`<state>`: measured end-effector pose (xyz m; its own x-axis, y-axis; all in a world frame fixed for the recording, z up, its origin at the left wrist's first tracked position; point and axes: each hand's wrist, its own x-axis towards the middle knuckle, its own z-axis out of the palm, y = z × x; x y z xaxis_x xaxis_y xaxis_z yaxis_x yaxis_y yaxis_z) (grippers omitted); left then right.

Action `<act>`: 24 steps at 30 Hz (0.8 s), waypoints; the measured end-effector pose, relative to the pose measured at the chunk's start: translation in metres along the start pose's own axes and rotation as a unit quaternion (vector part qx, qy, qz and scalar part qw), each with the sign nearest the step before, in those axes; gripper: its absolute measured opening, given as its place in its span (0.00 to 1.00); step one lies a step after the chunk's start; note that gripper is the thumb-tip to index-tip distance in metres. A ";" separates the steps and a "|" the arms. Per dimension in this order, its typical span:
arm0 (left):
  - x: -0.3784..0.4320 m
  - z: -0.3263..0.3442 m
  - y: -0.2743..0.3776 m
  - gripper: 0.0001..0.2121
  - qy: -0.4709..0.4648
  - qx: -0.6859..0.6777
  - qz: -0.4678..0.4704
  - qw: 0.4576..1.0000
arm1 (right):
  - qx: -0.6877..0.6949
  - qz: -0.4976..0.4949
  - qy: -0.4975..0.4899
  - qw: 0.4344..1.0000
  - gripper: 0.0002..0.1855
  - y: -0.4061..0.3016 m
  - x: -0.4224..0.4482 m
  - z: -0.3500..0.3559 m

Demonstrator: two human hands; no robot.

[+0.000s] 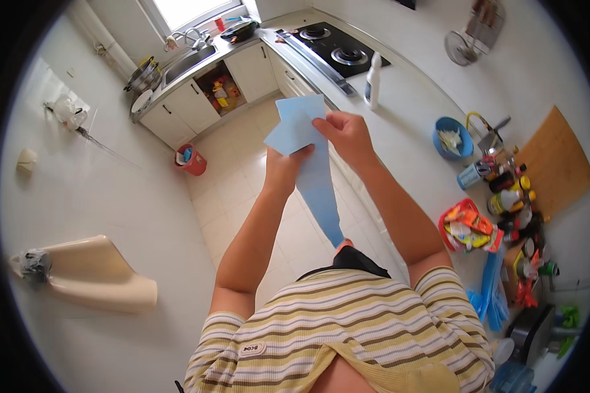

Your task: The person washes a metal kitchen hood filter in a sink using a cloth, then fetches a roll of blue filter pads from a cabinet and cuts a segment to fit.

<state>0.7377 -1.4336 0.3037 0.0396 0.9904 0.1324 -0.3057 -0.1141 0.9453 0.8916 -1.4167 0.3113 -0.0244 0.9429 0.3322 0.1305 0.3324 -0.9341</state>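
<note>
A light blue sheet, perhaps a disposable wipe, is held up in front of me over the floor. Its top part is folded over at an angle, and a long strip hangs down towards my feet. My left hand grips it from below, mostly behind the folded part. Higher up, at the sheet's right edge, my right hand pinches it between thumb and fingers. On the countertop to the right of the sheet stands a white spray bottle, apart from both hands.
A black gas hob lies beyond the bottle. A sink is under the window, with a red bin below. Along the right counter stand a blue bowl, a red basket, several condiment bottles and a wooden cutting board.
</note>
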 end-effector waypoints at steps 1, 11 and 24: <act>0.019 -0.015 -0.007 0.11 0.006 0.000 0.006 1.000 | 0.036 0.004 -0.009 0.999 0.21 0.010 0.014 0.012; 0.215 -0.073 -0.037 0.14 -0.024 0.148 -0.081 0.985 | 0.261 0.082 0.121 0.954 0.07 0.109 0.192 0.071; 0.457 -0.151 -0.021 0.07 0.031 -0.005 0.009 0.999 | 0.338 0.129 -0.068 0.930 0.15 0.183 0.394 0.126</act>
<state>0.6191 -0.9663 0.2991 -0.0244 0.9911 0.1311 -0.3154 -0.1321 0.9397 0.7810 -0.9816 0.2551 -0.2094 0.9718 0.1087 -0.5020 -0.0114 -0.8648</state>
